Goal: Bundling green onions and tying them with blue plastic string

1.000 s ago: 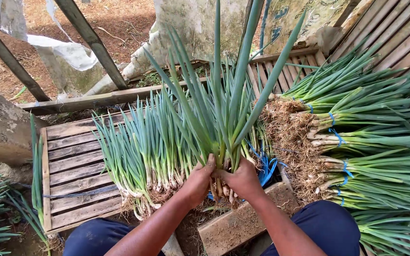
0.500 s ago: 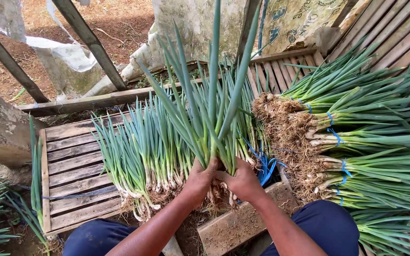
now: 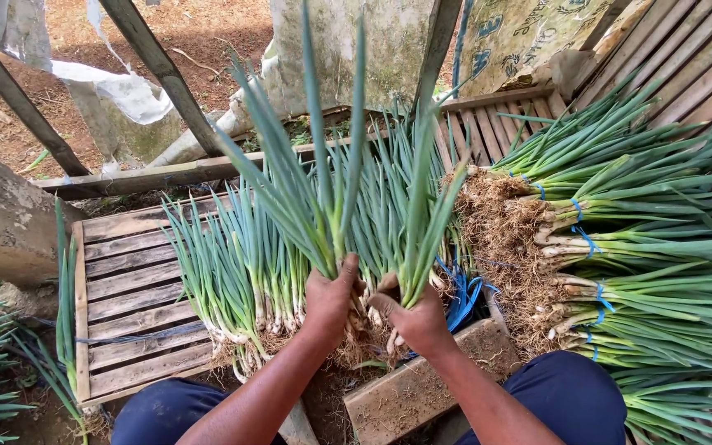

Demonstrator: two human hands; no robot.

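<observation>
Hands around upright scallions

Root ends of held green onion clump hidden behind left hand and right hand. Fingertips of both hands buried in stalks. Tied bundles right of clump cut off by right edge. Blue strings beside right hand partly covered by leaves. Both forearms cut off at bottom edge.
</observation>
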